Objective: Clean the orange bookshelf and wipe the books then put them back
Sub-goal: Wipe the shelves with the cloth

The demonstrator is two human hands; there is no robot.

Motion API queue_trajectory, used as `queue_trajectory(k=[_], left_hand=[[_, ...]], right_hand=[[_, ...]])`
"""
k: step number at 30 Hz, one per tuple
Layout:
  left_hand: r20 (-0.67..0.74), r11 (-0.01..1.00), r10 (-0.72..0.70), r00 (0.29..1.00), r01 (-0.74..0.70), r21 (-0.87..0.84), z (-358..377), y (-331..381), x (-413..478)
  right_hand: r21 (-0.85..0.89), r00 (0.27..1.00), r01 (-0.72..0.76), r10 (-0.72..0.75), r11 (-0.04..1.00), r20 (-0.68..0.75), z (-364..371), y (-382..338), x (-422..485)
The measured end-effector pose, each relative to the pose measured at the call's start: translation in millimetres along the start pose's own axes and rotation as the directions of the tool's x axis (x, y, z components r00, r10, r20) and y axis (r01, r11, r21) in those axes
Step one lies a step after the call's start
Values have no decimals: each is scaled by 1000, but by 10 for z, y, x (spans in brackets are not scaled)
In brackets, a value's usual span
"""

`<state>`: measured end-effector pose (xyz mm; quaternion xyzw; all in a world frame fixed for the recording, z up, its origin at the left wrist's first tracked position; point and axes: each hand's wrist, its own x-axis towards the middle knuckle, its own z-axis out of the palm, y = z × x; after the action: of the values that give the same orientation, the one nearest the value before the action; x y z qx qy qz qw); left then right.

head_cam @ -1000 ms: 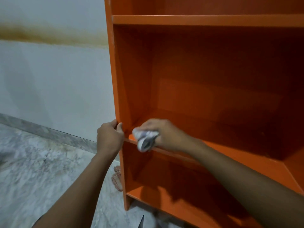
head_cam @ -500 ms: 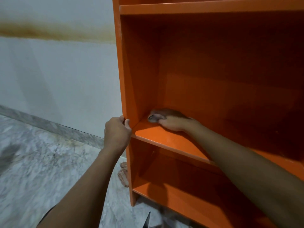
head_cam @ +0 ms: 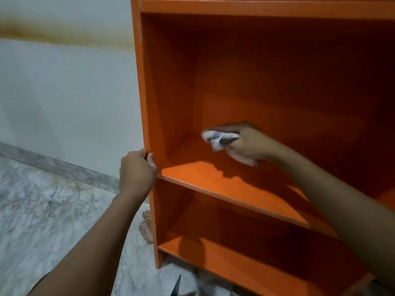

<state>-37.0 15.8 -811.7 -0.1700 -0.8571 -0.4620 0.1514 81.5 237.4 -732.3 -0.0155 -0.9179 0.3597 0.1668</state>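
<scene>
A tall orange-painted wooden bookshelf [head_cam: 166, 92] is seen standing on a grey-veined marble floor [head_cam: 53, 221], close to a white plastered wall [head_cam: 64, 92]. Three horizontal boards are shown: an upper shelf board [head_cam: 256, 7], a middle shelf board [head_cam: 213, 184] and a lower shelf board [head_cam: 235, 259].

The front edge of the bookshelf's left side panel is gripped by the left hand [head_cam: 137, 171], just above the level of the middle shelf board. Its fingers are curled round the outer side and its thumb is laid on the inner face.

The right hand [head_cam: 248, 144] is reached into the compartment above the middle shelf board, towards the back left corner. A crumpled white and grey cloth [head_cam: 218, 138] is held in its curled fingers, low against the back of the compartment. Whether the cloth is pressed to the back panel or to the board cannot be told. A dark shadow of the hand is cast on the board beneath it.

A brownish stain band [head_cam: 64, 33] is seen across the wall, and a grey stone skirting [head_cam: 53, 165] is run along its foot. A reddish crumbly patch [head_cam: 146, 227] is seen on the floor just beside the bookshelf's left side.
</scene>
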Motion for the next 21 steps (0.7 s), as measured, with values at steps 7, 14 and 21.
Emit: queue_trajectory(k=[7,14,21], left_hand=[[-7,1000,8,1000,-8,15,0,-16,14],[-31,999,40,999,-39,14,38,-85,40],[-40,1000,-13,999,12,-19,50,-71,-5]], right_hand=[[-119,959,-266,250,957,-130,-358,1148,434],[-260,987,-152,162,954,19,56,1126,255],[-164,931,229,-167,959,325,602,123,-741]])
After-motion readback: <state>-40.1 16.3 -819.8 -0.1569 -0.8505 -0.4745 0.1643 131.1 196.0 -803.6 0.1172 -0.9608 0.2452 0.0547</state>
